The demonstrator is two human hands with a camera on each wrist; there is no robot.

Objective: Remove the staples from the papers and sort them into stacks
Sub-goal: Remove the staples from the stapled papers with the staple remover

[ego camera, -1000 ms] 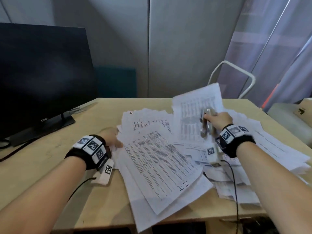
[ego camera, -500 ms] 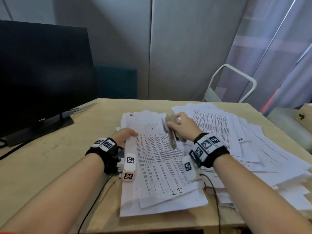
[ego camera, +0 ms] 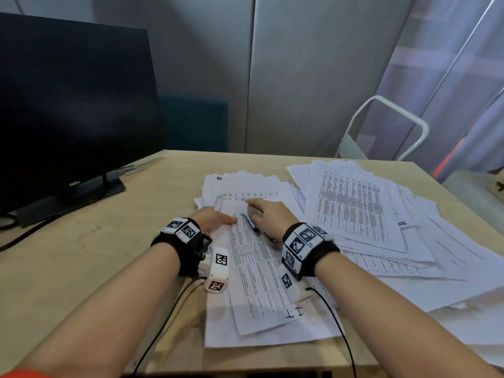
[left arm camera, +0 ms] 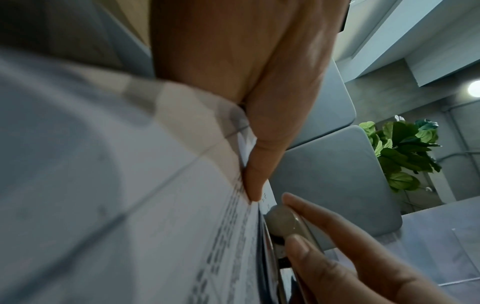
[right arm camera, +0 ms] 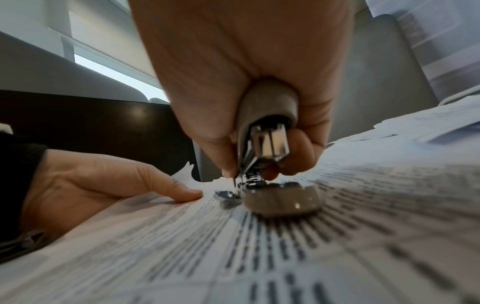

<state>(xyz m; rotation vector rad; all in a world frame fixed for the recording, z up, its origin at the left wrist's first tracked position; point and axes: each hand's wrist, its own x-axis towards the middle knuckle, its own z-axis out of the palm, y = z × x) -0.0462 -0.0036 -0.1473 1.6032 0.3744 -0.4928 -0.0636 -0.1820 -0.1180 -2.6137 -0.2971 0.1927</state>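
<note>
Printed papers cover the desk: a middle stack and a wide pile on the right. My right hand grips a grey and chrome staple remover, whose tip rests on the middle stack's top sheet near its upper left corner. In the right wrist view the staple remover stands steeply, its grey base on the paper. My left hand holds that corner. Its thumb presses on top beside the tool. Its other fingers are hidden by the sheet.
A dark monitor stands at the back left with its stand and cable on the wooden desk. More sheets fan out behind my hands. A white chair frame is beyond the desk's far edge.
My right hand let go of a raised sheet over the right pile and moved left with the staple remover, down onto the middle stack. My left hand moved up to that stack's corner.
</note>
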